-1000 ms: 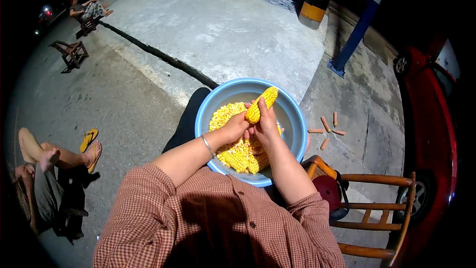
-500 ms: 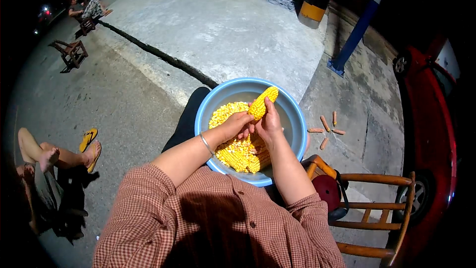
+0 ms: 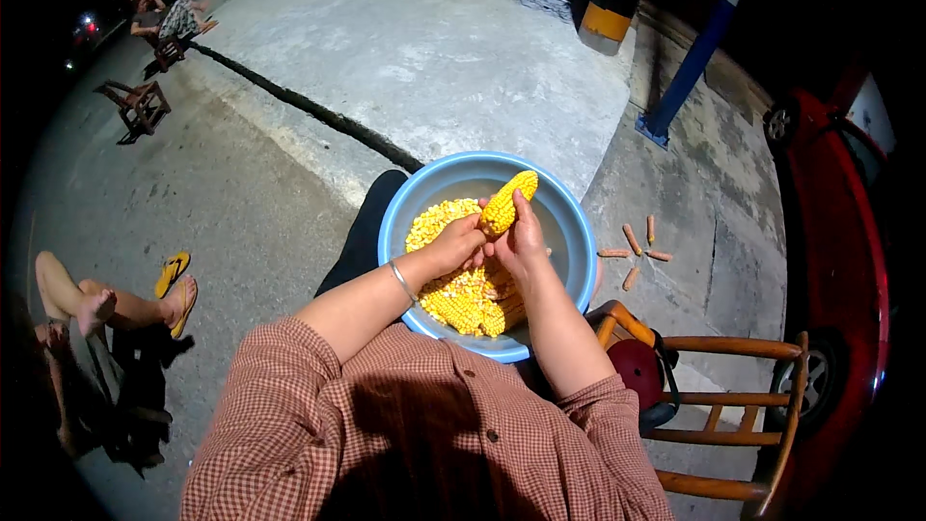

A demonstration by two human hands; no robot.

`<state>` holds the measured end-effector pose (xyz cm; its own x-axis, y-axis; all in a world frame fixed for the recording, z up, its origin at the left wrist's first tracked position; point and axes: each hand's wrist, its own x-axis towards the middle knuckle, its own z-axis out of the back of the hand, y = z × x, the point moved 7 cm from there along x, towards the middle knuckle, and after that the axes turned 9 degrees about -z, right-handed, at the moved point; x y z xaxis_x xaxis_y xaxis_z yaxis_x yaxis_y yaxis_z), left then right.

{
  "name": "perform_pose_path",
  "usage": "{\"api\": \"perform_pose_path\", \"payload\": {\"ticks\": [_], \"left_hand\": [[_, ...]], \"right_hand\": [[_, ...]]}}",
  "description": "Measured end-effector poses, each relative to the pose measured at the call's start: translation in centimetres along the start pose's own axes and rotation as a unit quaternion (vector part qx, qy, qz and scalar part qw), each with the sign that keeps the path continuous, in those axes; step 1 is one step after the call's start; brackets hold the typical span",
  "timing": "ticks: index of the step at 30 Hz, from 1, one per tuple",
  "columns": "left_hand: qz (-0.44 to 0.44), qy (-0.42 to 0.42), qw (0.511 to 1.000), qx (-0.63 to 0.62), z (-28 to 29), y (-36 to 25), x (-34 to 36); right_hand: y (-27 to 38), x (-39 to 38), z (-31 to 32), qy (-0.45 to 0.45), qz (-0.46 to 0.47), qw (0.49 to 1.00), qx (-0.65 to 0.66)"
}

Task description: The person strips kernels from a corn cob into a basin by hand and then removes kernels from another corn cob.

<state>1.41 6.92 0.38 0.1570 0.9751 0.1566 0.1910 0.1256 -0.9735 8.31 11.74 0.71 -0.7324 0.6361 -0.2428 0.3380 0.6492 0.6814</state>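
A yellow ear of corn (image 3: pixel 510 201) tilts up and to the right over a blue basin (image 3: pixel 585 236) in my lap. My right hand (image 3: pixel 522 241) is wrapped round its lower part, thumb along the side. At its lower end my left hand (image 3: pixel 457 247), with a bangle on the wrist, is closed with its fingertips against the ear. Loose corn kernels (image 3: pixel 432 228) fill the left side of the basin. Below my hands lie more ears of corn (image 3: pixel 463 311), partly covered by my forearms.
Several bare cobs (image 3: pixel 633 239) lie on the concrete at the right. A wooden chair (image 3: pixel 728 347) stands near right, with a red car (image 3: pixel 844 260) beyond. Another person's legs and sandals (image 3: pixel 183 304) are at the left; a small wooden chair (image 3: pixel 143 108) stands farther off.
The ear of corn and my right hand have shifted slightly down and left. My left fingers have drawn in at its lower end. A seated person at far left has raised an arm.
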Motion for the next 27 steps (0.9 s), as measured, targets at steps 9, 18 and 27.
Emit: {"api": "perform_pose_path", "payload": {"ticks": [9,18,27], "left_hand": [[0.006,-0.023,1.0,0.008,0.0,-0.5,0.0],[-0.021,-0.009,0.997,0.067,-0.5,-1.1,-0.3],[-0.016,0.005,0.994,0.107,-0.2,0.2,-0.3]], "right_hand": [[1.1,-0.3,0.0,-0.075,0.087,0.993,0.005],[2.1,-1.5,-0.3,-0.199,0.151,0.963,-0.105],[1.4,-0.7,-0.3,-0.141,0.144,0.978,-0.054]]}}
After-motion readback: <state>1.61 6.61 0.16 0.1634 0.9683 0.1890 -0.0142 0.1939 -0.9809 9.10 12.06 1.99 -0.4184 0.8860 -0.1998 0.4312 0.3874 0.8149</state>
